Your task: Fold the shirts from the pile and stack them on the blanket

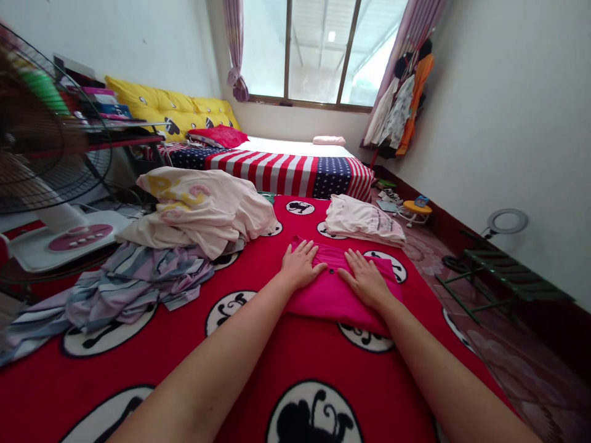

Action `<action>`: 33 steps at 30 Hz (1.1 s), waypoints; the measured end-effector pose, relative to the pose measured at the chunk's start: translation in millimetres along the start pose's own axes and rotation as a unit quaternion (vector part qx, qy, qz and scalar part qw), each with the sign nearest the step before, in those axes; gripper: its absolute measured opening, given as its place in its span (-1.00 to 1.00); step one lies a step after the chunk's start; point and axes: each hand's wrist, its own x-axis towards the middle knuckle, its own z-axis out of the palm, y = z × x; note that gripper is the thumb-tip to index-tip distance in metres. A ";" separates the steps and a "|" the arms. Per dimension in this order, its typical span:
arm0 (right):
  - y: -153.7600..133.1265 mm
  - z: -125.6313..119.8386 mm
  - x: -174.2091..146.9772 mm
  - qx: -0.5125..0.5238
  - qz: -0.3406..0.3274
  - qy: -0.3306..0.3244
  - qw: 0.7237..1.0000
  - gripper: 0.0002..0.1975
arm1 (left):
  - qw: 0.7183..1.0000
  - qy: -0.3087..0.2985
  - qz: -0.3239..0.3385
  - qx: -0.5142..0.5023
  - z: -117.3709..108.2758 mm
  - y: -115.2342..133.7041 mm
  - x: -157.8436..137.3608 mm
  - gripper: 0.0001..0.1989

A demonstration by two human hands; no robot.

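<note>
Grip on both sides is released: the left grip (299, 266) and right grip (368, 282), 2 open palms, press down on the magenta garment (323, 301), seemingly so the folded cloth lies flat. The magenta garment rests on the red blanket (284, 357), whose broad surface gives it even support. Just beyond it and slightly right, a white garment (364, 221) lies folded, apparently kept neat. Left of it, a cream shirt (221, 209) overlaps striped cloth (138, 277), both loosely heaped.
</note>
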 end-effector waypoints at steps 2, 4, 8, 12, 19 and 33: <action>4.8 -1.2 -8.4 -0.031 0.037 0.045 0.998 -0.46 | 1.000 0.020 0.003 -0.010 2.0 -3.1 -3.0 -0.40; 6.8 -7.4 -22.3 -0.077 0.075 0.103 0.989 -0.51 | 0.999 0.020 0.007 -0.045 -0.1 -6.0 -5.3 -0.42; 9.7 -25.6 -54.2 -0.162 0.169 0.133 0.963 -0.37 | 0.986 0.025 0.004 -0.163 -11.6 -21.2 -13.8 -0.46; 18.1 -44.3 -67.7 -0.154 0.260 0.020 0.953 -0.25 | 0.950 0.135 -0.027 -0.280 -18.1 -40.3 -35.3 -0.59; 17.9 -57.0 -61.0 -0.108 0.231 0.002 0.967 -0.62 | 0.926 0.190 -0.046 -0.324 -14.3 -49.0 -57.1 -0.67; -54.5 -167.3 -17.4 0.548 0.199 0.140 0.800 -0.74 | 0.906 0.276 -0.065 -0.313 -16.8 -46.3 -55.1 -0.64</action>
